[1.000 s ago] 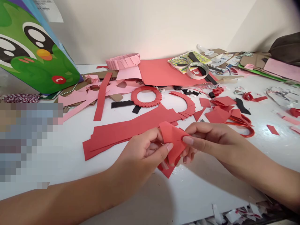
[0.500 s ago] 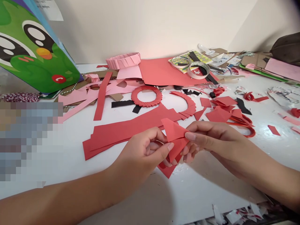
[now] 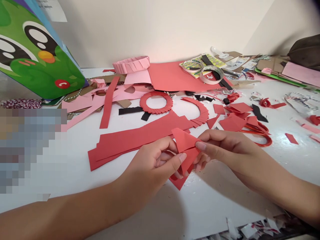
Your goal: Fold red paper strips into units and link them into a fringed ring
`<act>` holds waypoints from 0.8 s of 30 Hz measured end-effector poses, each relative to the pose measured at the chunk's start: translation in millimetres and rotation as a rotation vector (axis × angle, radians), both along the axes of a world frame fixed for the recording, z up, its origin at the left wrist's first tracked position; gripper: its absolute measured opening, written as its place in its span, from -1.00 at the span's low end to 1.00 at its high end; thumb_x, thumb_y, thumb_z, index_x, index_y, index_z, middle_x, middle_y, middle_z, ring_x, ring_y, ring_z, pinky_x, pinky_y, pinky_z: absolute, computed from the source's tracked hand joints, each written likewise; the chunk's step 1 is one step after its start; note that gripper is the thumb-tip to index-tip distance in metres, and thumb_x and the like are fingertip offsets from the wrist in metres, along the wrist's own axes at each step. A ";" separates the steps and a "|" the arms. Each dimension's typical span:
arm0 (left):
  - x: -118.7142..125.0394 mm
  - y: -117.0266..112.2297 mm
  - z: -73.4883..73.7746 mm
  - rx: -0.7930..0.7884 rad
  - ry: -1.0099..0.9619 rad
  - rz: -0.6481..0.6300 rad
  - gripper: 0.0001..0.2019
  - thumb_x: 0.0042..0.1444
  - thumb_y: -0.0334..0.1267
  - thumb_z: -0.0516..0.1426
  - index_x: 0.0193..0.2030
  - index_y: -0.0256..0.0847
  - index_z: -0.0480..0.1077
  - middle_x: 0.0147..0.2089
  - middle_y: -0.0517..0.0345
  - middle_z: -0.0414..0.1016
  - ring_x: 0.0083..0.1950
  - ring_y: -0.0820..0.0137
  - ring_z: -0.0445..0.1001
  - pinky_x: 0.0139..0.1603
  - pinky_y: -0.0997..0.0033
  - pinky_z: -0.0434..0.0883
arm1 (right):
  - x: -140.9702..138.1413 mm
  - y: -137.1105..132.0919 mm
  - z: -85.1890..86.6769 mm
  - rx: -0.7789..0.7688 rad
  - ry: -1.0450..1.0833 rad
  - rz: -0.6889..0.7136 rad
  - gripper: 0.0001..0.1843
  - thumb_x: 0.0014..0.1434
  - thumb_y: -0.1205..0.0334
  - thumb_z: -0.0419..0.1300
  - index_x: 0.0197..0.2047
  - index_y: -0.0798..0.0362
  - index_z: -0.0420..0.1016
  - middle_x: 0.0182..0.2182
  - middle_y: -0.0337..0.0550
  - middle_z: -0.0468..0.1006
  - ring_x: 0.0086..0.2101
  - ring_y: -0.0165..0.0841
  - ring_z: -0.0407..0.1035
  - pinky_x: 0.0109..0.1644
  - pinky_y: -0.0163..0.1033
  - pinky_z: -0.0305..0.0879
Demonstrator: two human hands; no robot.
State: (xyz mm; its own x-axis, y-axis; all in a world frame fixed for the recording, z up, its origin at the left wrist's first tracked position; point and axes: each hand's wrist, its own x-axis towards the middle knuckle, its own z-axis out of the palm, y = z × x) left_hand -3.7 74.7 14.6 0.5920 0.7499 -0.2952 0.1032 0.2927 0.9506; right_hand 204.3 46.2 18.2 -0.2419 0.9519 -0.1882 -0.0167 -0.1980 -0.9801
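Both my hands pinch one small piece of red paper point(image 3: 185, 146) folded into a pointed shape, held just above the white table point(image 3: 75, 140). My left hand point(image 3: 152, 166) grips its left side with thumb and fingers closed. My right hand point(image 3: 220, 146) pinches its right edge, thumb on top. Behind them lie long red paper strips point(image 3: 132, 138), a pleated red paper ring point(image 3: 156, 102) and a pleated red arc point(image 3: 198, 111).
A green cartoon bag point(image 3: 37, 53) stands at the back left. Pink strips point(image 3: 82, 105), a pink pleated band point(image 3: 131, 64), a red sheet point(image 3: 172, 76), tape rolls point(image 3: 211, 75), red-handled scissors point(image 3: 260, 133) and scraps cover the table. White shreds point(image 3: 250, 228) lie at the front edge.
The upper flap of the red piece has been folded down tighter into a narrower point. Both hands stayed in place and kept their pinch.
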 end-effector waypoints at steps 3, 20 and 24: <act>-0.2 0.1 -1.3 0.008 -0.015 -0.015 -0.87 0.31 -0.16 0.20 -0.21 -0.15 0.48 -0.36 0.24 0.57 -0.31 0.44 0.52 -0.25 0.48 0.47 | -1.3 1.1 0.7 0.000 -0.007 -0.009 -0.79 0.24 0.04 0.39 -0.36 -0.04 0.65 -0.50 -0.34 0.70 -0.44 -0.51 0.60 -0.29 -0.52 0.50; -1.4 0.8 -0.5 0.063 -0.022 0.063 -0.78 0.39 -0.17 0.13 -0.32 -0.12 0.40 -0.37 0.31 0.57 -0.33 0.46 0.55 -0.23 0.51 0.50 | 0.4 1.9 1.1 -0.083 0.054 0.068 -0.85 0.23 0.11 0.42 -0.31 -0.01 0.66 -0.43 -0.28 0.72 -0.42 -0.46 0.60 -0.24 -0.40 0.52; -0.5 1.2 2.5 0.051 -0.053 0.046 -0.82 0.36 -0.23 0.17 -0.30 -0.11 0.48 -0.37 0.31 0.58 -0.30 0.49 0.55 -0.23 0.58 0.50 | 0.2 2.3 0.2 -0.016 0.064 0.054 -0.87 0.25 0.13 0.40 -0.33 -0.05 0.66 -0.47 -0.35 0.68 -0.42 -0.50 0.56 -0.23 -0.43 0.48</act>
